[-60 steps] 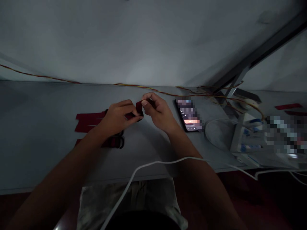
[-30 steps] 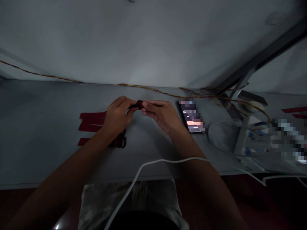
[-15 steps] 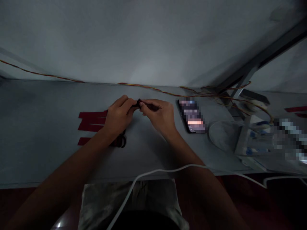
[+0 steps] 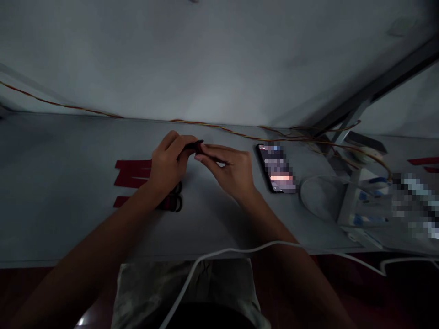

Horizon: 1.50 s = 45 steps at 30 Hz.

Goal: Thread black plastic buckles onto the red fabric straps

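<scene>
My left hand (image 4: 167,160) is closed in a pinch on a small black and dark-red strip (image 4: 197,146), held just above the table. From the other side, the fingertips of my right hand (image 4: 233,172) pinch the strip's right end. Its exact kind is too dark and small to make out. Beneath and left of my left wrist lie several flat dark-red strips (image 4: 132,178), partly covered by that hand and forearm. Black loops (image 4: 177,202) with some red by them rest just right of the left forearm.
A lit phone (image 4: 276,169) lies right of my right hand. Farther right are a round clear dish (image 4: 317,196) and a white holder (image 4: 356,201) with blue parts. Twisted wires (image 4: 219,126) run along the wall, and a white cable (image 4: 236,250) crosses over my right forearm.
The strip between my hands has turned, and more of its red now shows. My right thumb has shifted slightly down and left. The view has moved a little.
</scene>
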Each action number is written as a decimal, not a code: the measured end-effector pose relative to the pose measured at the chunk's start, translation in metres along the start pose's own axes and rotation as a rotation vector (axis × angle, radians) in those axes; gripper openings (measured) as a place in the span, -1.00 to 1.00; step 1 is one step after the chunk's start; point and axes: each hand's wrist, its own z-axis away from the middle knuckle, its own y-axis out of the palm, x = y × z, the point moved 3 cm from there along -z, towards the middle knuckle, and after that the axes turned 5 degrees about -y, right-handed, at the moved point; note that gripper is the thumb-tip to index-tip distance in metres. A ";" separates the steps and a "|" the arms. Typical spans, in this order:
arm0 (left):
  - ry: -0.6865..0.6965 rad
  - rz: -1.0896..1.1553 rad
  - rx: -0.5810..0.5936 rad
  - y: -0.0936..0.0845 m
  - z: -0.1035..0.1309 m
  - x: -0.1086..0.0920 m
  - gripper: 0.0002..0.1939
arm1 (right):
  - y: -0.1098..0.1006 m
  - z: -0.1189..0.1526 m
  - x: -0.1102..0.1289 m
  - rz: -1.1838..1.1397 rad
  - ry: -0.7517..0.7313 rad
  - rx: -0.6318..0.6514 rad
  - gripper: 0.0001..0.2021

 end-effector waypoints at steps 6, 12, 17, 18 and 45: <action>-0.048 0.006 0.027 0.001 -0.001 -0.002 -0.83 | -0.001 0.001 0.005 0.014 0.019 -0.037 -0.85; -0.045 0.102 0.068 -0.002 -0.003 -0.009 -0.80 | -0.003 -0.001 -0.004 -0.191 0.183 -0.077 -0.67; -0.028 0.237 0.152 0.000 -0.003 -0.012 -0.81 | -0.007 -0.011 -0.007 -0.314 0.260 -0.044 -0.51; -0.025 0.254 0.176 0.001 -0.002 -0.012 -0.82 | -0.007 -0.013 -0.007 -0.327 0.273 -0.033 -0.50; 0.009 0.168 0.120 0.000 -0.002 -0.010 -0.79 | -0.005 -0.011 -0.026 -0.484 0.338 0.025 -0.77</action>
